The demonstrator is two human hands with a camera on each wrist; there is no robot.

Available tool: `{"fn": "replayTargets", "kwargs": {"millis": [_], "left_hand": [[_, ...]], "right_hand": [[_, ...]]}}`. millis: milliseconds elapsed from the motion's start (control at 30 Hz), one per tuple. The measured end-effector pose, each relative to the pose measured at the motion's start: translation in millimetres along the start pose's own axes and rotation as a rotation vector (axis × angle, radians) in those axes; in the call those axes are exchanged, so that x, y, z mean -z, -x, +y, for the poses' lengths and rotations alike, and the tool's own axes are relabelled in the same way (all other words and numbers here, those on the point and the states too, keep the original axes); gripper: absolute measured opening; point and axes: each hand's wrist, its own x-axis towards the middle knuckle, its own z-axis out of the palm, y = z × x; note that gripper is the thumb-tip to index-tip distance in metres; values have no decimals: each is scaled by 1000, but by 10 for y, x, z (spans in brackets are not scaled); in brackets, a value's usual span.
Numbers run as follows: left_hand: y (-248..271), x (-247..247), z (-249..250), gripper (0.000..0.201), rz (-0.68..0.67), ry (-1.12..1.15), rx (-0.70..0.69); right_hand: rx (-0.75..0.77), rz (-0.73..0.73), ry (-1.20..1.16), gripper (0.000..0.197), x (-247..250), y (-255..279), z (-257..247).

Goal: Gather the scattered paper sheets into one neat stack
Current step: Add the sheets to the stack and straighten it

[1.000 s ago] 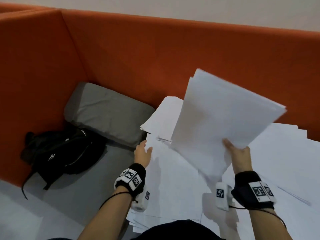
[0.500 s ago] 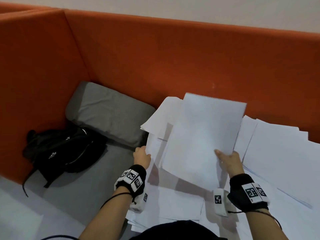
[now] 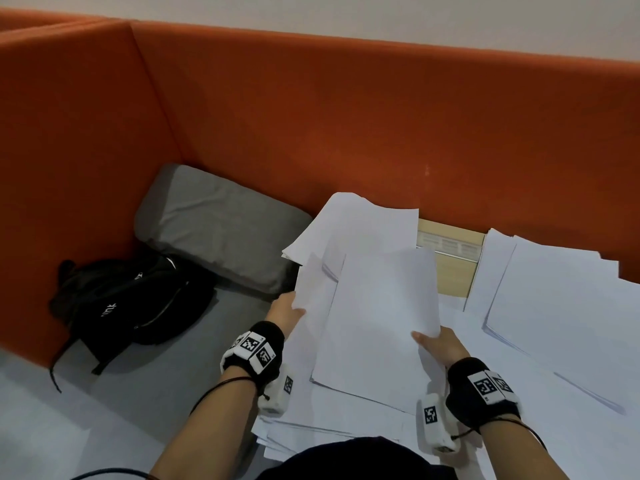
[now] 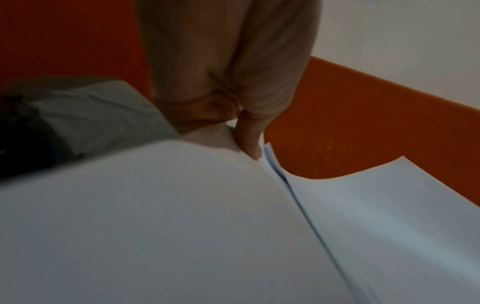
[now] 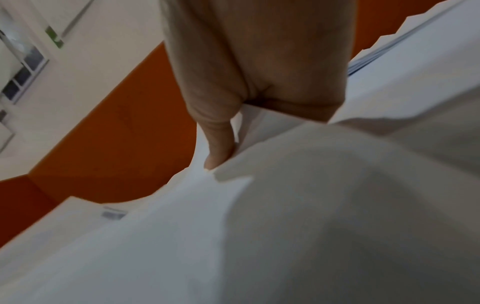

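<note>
White paper sheets cover the table. My right hand (image 3: 437, 344) pinches the near right corner of a bundle of sheets (image 3: 377, 323), thumb on top; the right wrist view shows the thumb (image 5: 221, 148) pressing that bundle (image 5: 182, 236). The bundle lies low over the loose sheets (image 3: 346, 424) near me. My left hand (image 3: 285, 311) grips the left edge of the sheets (image 3: 317, 296) under the bundle; its thumb (image 4: 248, 137) presses on paper (image 4: 155, 205) in the left wrist view. More sheets (image 3: 360, 220) fan out at the back, and another pile (image 3: 554, 306) lies to the right.
An orange padded partition (image 3: 346, 116) walls the back and left. A grey cushion (image 3: 218, 226) and a black bag (image 3: 131, 299) lie on the grey seat (image 3: 173, 368) at the left. A strip of wooden table (image 3: 450, 268) shows between the paper piles.
My right hand has lowered the bundle from raised and tilted to nearly flat on the pile in front of me. My left hand has closed on the left edge of the sheets.
</note>
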Motion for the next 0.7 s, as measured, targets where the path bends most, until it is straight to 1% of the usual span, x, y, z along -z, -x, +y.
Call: {"fn": "replayTargets", "kwargs": {"millis": [33, 100, 167, 233, 267, 333, 400, 500, 600, 633, 700], "left_hand": [[-4, 83, 53, 30, 53, -15, -46], [-27, 316, 193, 26, 210, -26, -146], [-20, 585, 358, 24, 372, 25, -239], [-4, 824, 513, 24, 497, 177, -307], [6, 930, 579, 24, 515, 289, -334], [28, 1052, 671, 24, 477, 480, -361], [16, 1029, 694, 22, 405, 565, -337], [-14, 789, 644, 23, 285, 582, -265], [-11, 432, 536, 29, 131, 521, -201], [12, 322, 524, 30, 87, 507, -179], [49, 142, 513, 32, -19, 530, -124]], "right_hand": [[-6, 5, 5, 43, 7, 17, -17], [-16, 11, 12, 43, 18, 27, -24], [-23, 11, 14, 43, 14, 41, -28], [-25, 17, 24, 41, 8, 46, -44], [-22, 23, 34, 40, 1, 27, -38], [-21, 26, 49, 38, -3, 17, -45], [-26, 15, 44, 38, 11, 41, -68], [-63, -8, -14, 45, 22, 84, -108], [-98, -24, -100, 56, 52, 79, -143], [-103, -24, -150, 58, 69, 64, -141], [-150, -52, -325, 54, 94, 68, -125]]}}
